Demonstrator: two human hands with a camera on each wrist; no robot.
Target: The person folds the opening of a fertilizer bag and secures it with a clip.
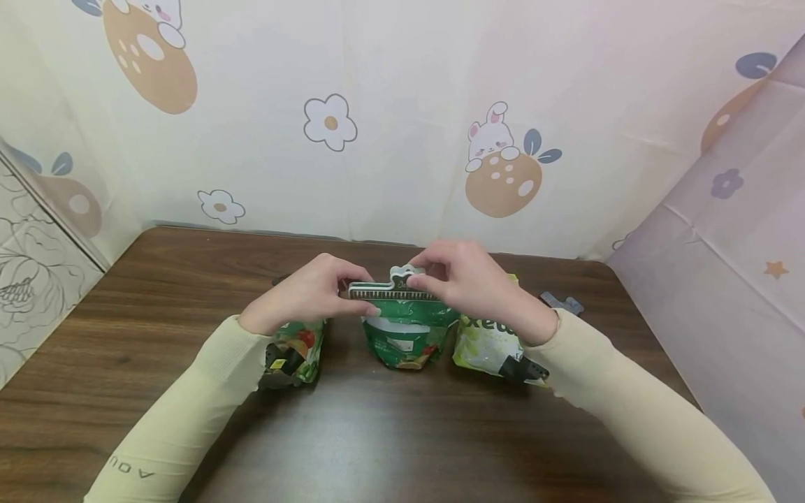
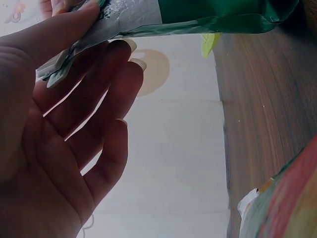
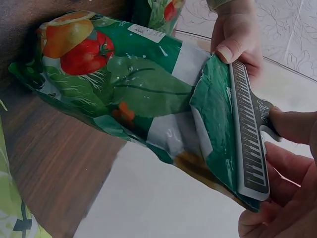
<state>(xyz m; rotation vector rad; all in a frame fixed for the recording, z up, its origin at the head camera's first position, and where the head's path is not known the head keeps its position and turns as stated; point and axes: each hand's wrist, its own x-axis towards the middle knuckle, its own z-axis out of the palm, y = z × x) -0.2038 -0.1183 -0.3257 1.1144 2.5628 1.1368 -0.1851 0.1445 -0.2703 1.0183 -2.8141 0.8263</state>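
Note:
A green bag (image 1: 402,346) printed with vegetables and fruit stands on the table between both hands, its top folded over. Along that fold lies a long clip (image 3: 249,134) with a piano-key pattern and a dark raised handle. My right hand (image 1: 470,283) pinches the clip's handle between thumb and fingers, the other fingers curled behind the bag's top. At the opposite end of the fold, my left hand (image 1: 308,297) pinches the bag's top edge close to the clip's end. Its thumb lies on the near side, its fingers (image 2: 106,62) behind.
Another vegetable-printed bag (image 1: 309,353) stands left, partly behind my left wrist. At right is a white and light-green bag (image 1: 484,349), partly covered by my right forearm. A grey clip-like piece (image 1: 566,303) lies beyond that forearm. A patterned curtain (image 1: 402,175) hangs behind the table.

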